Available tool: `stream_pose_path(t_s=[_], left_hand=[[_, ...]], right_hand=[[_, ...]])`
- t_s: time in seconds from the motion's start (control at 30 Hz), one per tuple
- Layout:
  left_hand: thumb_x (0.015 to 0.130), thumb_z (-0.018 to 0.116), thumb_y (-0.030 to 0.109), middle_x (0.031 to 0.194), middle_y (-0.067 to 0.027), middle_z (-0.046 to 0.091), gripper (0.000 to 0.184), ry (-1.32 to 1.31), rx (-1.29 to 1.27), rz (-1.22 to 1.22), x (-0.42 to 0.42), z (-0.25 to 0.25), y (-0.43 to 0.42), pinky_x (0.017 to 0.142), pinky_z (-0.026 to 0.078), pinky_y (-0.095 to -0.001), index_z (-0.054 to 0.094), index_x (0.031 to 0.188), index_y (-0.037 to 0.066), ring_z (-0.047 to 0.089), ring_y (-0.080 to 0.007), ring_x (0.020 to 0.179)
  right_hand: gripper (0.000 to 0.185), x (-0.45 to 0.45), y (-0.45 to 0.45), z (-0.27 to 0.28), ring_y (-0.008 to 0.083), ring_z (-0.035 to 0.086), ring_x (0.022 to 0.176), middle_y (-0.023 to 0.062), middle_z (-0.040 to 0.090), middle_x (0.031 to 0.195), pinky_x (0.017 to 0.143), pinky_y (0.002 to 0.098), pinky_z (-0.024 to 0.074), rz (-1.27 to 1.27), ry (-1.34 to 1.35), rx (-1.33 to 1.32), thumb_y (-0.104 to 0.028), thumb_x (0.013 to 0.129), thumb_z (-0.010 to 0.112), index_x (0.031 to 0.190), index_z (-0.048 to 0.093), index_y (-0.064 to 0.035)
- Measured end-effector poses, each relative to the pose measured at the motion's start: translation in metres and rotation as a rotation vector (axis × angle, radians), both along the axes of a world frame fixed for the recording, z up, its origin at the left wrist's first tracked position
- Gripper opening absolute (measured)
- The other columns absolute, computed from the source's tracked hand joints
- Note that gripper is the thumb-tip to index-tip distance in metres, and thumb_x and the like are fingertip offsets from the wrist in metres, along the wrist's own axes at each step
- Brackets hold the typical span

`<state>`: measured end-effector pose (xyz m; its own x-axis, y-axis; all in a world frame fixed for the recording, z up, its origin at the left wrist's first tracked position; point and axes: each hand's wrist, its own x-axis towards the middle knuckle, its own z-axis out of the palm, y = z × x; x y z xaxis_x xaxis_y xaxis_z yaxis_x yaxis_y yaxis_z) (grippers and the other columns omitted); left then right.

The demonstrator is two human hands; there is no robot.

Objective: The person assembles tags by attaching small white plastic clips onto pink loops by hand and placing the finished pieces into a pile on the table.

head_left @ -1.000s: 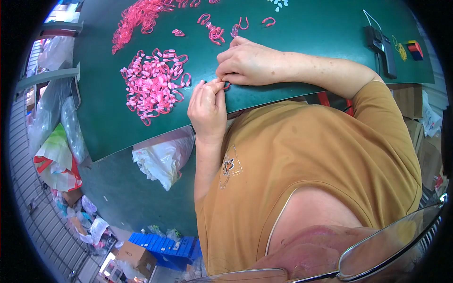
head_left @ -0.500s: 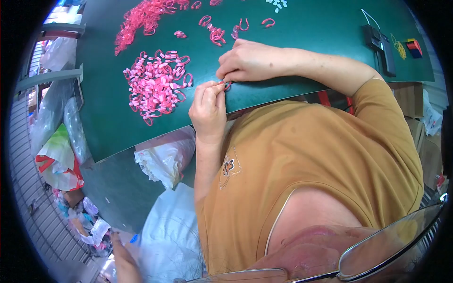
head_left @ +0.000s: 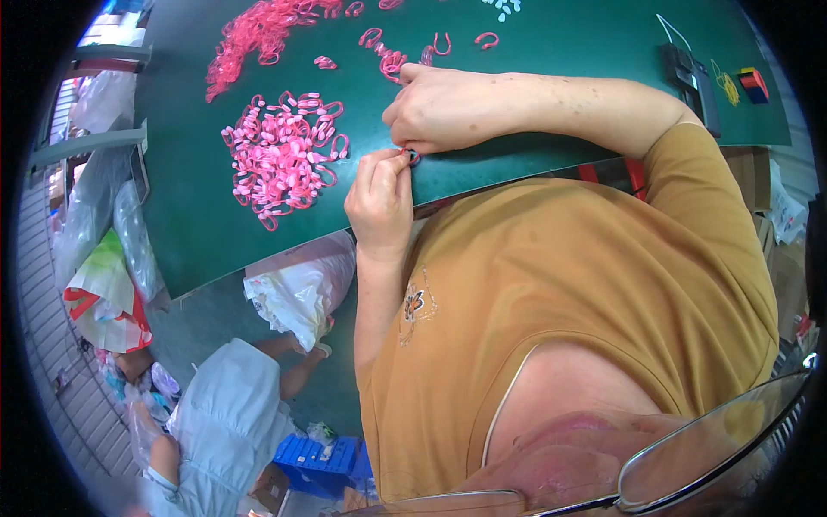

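Near the table's front edge, my left hand [head_left: 379, 202] pinches a small pink cord loop [head_left: 414, 158] that looks like a zipper pull. My right hand [head_left: 444, 108] meets it from the right, fingers closed at the same loop; its fingertips are partly hidden. Left of my hands lies a pile of pink loops with pale pink ends [head_left: 280, 155]. Just beyond my right hand are a few loose pink loops [head_left: 392, 62], and another U-shaped loop [head_left: 487, 40] lies farther right.
The green table [head_left: 198, 246] also carries a heap of plain pink loops [head_left: 258, 39], white bits [head_left: 504, 9], a black device [head_left: 693, 86] and a red-yellow block [head_left: 755, 84]. A white bag [head_left: 297, 293] sits below. A person in light blue [head_left: 228, 414] bends at lower left.
My right hand has shifted slightly left, while my left hand stays in place with the loop. The person in light blue has moved left, uncovering blue crates behind.
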<state>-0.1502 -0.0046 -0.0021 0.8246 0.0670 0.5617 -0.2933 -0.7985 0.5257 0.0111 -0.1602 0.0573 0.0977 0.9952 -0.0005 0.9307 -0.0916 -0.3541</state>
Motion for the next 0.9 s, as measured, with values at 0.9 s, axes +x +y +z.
stream_pose_path(t_s=[0.9], left_hand=[[0.086, 0.080, -0.005, 0.102, -0.0084, 0.079, 0.018, 0.050, -0.096, -0.056, 0.026, 0.005, -0.017, 0.076, 0.059, -0.0396, 0.071, 0.096, 0.007, 0.075, -0.0272, 0.087]], right_hand=[[0.023, 0.133, -0.144, -0.044, 0.0311, 0.077, 0.100, 0.0074, 0.079, 0.107, 0.090, 0.0466, 0.0610, -0.870, -0.206, 0.067, -0.028, 0.102, 0.068, 0.114, 0.084, -0.0161]])
